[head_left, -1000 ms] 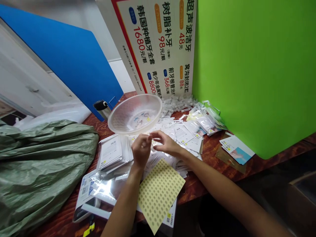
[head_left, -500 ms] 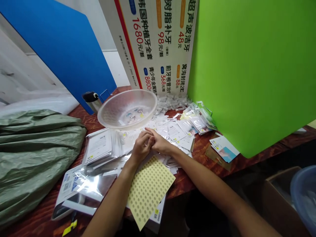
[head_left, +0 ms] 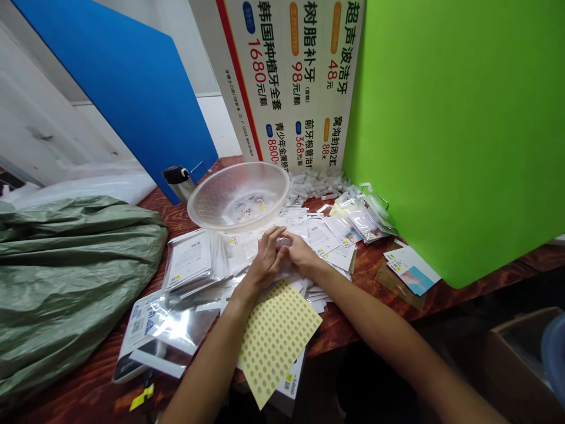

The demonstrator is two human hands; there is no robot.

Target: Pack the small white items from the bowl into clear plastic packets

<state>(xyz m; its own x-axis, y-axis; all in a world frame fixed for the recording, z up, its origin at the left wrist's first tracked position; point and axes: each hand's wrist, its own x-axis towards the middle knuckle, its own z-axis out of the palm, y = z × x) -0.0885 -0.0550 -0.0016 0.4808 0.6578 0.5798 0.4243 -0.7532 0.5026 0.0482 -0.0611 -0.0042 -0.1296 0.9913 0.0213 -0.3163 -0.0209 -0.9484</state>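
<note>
2 hands, left hand (head_left: 266,258) and right hand (head_left: 302,254), fingertips together above the worktop (head_left: 367,268); grip narrow around 1 small pale piece (head_left: 283,241), mostly hidden, can't tell which hand carries it. 1 yellow dotted sheet (head_left: 280,341) just nearer than the hands, lowest corner out past the front edge. 1 basin (head_left: 212,201) beyond, 1 bottle (head_left: 179,184) beside it. White pieces (head_left: 313,185) at back, too many to count. 3 boards (head_left: 441,129) wall the worktop; open room: bare strip right of the card pile (head_left: 324,237).
</note>
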